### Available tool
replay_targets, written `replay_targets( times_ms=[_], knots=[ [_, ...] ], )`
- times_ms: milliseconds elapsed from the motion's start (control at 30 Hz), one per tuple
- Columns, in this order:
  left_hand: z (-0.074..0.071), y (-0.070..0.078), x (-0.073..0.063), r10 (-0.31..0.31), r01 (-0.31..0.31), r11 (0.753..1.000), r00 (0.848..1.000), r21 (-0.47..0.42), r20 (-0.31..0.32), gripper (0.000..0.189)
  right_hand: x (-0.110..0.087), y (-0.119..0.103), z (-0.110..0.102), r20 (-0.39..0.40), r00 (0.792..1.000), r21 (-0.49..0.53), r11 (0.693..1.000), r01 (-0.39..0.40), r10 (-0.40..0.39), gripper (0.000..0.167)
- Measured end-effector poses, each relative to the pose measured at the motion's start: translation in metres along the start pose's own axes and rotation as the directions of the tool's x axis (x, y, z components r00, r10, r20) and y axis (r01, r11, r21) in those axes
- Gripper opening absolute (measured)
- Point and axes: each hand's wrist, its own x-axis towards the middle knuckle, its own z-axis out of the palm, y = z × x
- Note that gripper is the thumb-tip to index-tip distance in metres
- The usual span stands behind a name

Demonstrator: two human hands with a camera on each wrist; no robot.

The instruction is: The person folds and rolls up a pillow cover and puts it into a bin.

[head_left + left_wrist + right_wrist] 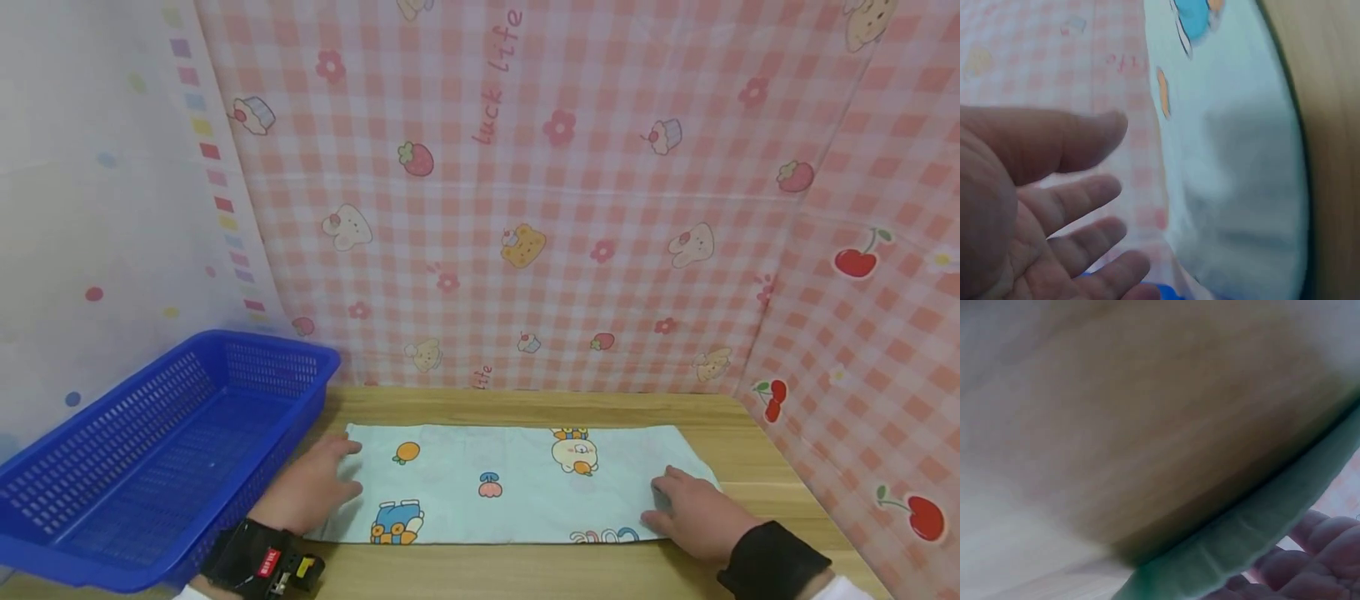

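A pale blue cloth (517, 454) printed with cartoon bears, fruit and a flower lies folded in a long flat strip across the table. At its left end is my left hand (311, 487), thumb and fingers apart. In the left wrist view, nothing sits between that hand's loosely bent fingers (1079, 200), and the cloth (1241, 169) stretches beyond them. My right hand (701, 517) is at the strip's right end, its thumb and fingers spread over the edge. The right wrist view shows its fingers (1310, 531) partly hidden behind the cloth edge (1222, 556); contact is unclear.
A blue plastic basket (202, 450) with slotted walls stands to the left, close to my left forearm. Wood-grain table (480, 571) shows around the cloth. A pink checked curtain (465, 208) hangs behind and along the right side; a white one (90, 208) hangs left.
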Motion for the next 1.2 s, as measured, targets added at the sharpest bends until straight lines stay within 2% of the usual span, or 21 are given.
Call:
replay_targets(
  times_ms=[200,400,500,733,967,1200],
  knots=[
    [0.007,0.016,-0.008,-0.003,0.003,1.000,0.994,0.005,0.106,0.064,-0.001,-0.006,0.005,0.051,0.998,0.013,1.000,-0.027,0.026,0.082],
    [0.011,0.017,-0.012,-0.018,0.014,0.999,0.987,0.030,0.162,0.069,0.000,-0.009,0.005,0.113,0.992,0.025,0.998,-0.054,0.050,0.093],
    [0.011,0.016,-0.011,-0.013,0.007,0.999,0.985,0.033,0.170,0.071,0.001,-0.011,0.004,0.127,0.989,0.011,0.997,-0.074,0.072,0.096],
    [0.012,0.014,-0.011,0.019,-0.030,0.998,0.984,0.056,0.177,0.072,0.002,-0.010,0.005,0.126,0.991,-0.001,0.998,-0.055,0.054,0.098],
    [0.012,0.014,-0.011,0.039,-0.051,0.997,0.983,0.061,0.179,0.069,0.005,-0.008,0.005,0.136,0.988,-0.015,0.997,-0.072,0.073,0.102],
    [0.010,0.011,-0.010,0.041,-0.055,0.995,0.986,0.081,0.164,0.067,0.009,-0.012,0.006,0.107,0.993,-0.030,0.999,-0.040,0.043,0.102]
  ],
)
